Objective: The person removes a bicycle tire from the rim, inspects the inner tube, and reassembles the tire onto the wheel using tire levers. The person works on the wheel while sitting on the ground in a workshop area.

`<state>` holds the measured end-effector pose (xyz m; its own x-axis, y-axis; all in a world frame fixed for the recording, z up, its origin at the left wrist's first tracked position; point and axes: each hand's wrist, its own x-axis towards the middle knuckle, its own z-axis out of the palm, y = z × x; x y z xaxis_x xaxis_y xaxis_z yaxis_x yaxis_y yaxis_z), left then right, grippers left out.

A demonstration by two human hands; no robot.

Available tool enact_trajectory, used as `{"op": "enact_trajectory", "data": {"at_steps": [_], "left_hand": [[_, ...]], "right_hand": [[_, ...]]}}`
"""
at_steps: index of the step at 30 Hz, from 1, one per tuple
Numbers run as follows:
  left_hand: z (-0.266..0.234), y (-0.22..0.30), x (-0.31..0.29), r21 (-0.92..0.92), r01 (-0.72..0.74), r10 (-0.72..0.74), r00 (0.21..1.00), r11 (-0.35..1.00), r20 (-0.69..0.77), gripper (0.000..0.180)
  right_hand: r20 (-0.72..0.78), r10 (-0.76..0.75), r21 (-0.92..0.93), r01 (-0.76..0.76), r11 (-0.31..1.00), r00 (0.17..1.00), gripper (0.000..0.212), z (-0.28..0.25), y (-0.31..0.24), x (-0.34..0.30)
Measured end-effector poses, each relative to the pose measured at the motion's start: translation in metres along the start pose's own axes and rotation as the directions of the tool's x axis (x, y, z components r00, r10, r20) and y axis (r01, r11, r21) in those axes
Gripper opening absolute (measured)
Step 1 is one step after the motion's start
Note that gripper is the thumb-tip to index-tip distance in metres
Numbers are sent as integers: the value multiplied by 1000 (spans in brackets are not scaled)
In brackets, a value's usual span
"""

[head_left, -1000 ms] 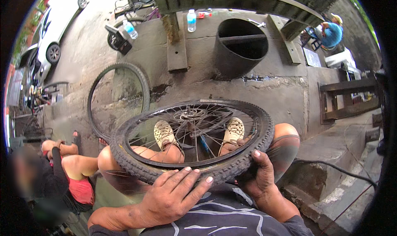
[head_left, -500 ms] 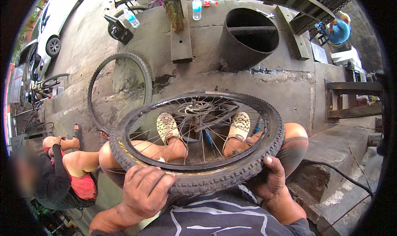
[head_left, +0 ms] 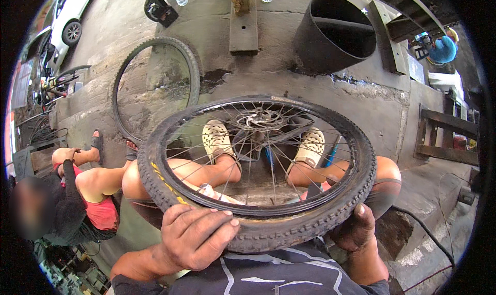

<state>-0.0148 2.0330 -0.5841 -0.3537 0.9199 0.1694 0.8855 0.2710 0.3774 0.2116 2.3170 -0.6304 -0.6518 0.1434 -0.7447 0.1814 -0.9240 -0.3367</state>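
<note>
A bicycle wheel [head_left: 261, 121] with spokes and a brake disc lies tilted across my lap, its knobbly black tyre [head_left: 289, 235] around the dark rim. My left hand [head_left: 199, 235] lies over the near left part of the tyre, fingers curled onto its sidewall beside yellow lettering. At the near right my right hand [head_left: 356, 230] grips the tyre, thumb up on its outer tread and the other fingers mostly hidden beneath. Along the near side a brownish strip shows between tyre and rim. I cannot tell whether the tyre edge sits inside the rim there.
A loose tyre [head_left: 194, 78] stands ahead on the left. Beyond the wheel are a dark metal drum [head_left: 338, 36] and a wooden post base [head_left: 244, 34]. A seated person [head_left: 98, 191] is close on my left. A black hose [head_left: 423, 228] runs along the right.
The view has tipped, so the surroundings sit higher and further right. My left hand's fingers reach further over the tyre sidewall. My right hand keeps its hold.
</note>
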Motion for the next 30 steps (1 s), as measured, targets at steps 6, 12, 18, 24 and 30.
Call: {"op": "enact_trajectory", "data": {"at_steps": [6,12,18,24,30], "left_hand": [[-19,-16,21,-48,51,-50,998,998,28,44],[-11,-23,12,-72,-23,24,999,997,21,43],[-12,-21,14,-74,-3,4,1000,997,11,49],[-9,-29,11,-22,-7,6,1000,1000,-6,61],[-10,-132,-13,-79,178,-178,984,981,6,61]], "right_hand": [[-1,-36,-39,36,999,999,94,-24,4,-12],[-65,-336,-661,212,720,940,76,-30,-5,-19],[611,-601,-786,485,-384,515,42,-45,2,-32],[749,-494,-657,391,-645,442,78,6,-23,-1],[735,-476,-676,471,-567,482,60,23,-68,33]]}}
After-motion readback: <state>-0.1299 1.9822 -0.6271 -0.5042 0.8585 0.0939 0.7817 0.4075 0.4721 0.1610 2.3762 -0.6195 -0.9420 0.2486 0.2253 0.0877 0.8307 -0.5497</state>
